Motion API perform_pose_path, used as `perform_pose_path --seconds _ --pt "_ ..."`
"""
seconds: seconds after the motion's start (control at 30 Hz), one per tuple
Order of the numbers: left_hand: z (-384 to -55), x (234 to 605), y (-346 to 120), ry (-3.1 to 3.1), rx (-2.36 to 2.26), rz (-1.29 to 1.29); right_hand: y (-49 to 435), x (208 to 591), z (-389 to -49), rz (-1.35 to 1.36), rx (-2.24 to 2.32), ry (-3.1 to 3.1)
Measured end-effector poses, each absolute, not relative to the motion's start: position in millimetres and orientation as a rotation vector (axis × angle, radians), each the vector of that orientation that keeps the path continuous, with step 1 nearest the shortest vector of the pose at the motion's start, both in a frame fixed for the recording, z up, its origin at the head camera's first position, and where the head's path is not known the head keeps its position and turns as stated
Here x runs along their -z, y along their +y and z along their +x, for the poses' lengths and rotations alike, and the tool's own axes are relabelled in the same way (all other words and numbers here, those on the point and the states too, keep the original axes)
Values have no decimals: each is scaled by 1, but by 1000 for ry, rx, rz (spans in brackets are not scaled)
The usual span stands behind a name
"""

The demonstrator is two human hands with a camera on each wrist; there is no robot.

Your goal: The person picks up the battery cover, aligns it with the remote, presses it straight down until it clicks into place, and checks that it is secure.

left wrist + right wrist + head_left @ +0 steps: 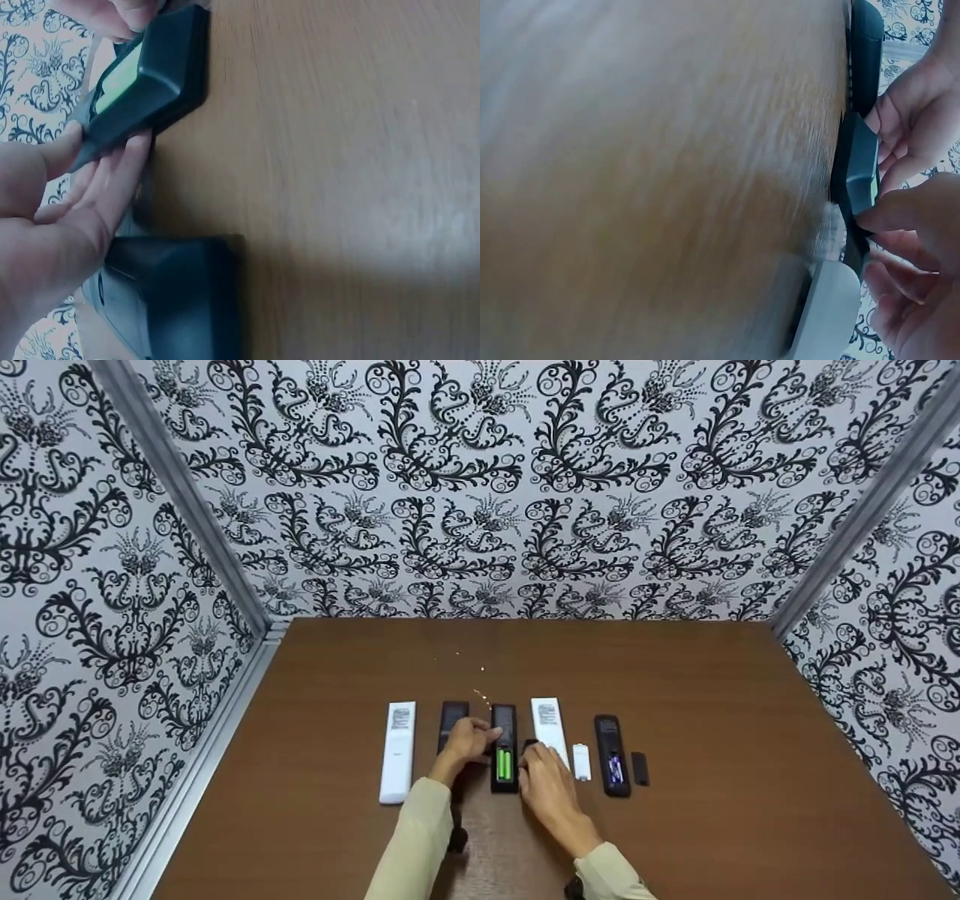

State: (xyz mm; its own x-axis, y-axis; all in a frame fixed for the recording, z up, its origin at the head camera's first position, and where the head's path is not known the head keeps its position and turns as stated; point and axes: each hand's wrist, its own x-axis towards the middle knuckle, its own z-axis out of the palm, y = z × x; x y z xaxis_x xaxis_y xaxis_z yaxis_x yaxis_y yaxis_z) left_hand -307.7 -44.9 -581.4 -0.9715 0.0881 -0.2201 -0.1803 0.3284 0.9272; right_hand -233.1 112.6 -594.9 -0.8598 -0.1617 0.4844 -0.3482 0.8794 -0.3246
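A black remote control lies face down at the middle, two green batteries showing in its uncovered compartment. My left hand grips this remote by its left side, thumb on top and fingers against the edge, as the left wrist view shows. On the other side, my right hand pinches a small black battery cover beside the remote. The hand partly hides the cover. Left of the green batteries' remote, another black remote is partly covered by my left hand.
A white remote lies at far left, and a second white remote sits behind my right hand. Rightward are a white battery cover, a black remote with purple batteries, and a dark cover. Patterned walls enclose the brown table.
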Motion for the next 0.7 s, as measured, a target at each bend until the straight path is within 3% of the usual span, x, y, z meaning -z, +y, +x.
perform_pose_path --seconds 0.27,0.7 --pt "-307 584 -49 2275 -1770 -87 112 591 -235 436 -894 -2565" --pt "-308 588 -49 2262 -1823 -42 111 577 -239 425 -908 -2369"
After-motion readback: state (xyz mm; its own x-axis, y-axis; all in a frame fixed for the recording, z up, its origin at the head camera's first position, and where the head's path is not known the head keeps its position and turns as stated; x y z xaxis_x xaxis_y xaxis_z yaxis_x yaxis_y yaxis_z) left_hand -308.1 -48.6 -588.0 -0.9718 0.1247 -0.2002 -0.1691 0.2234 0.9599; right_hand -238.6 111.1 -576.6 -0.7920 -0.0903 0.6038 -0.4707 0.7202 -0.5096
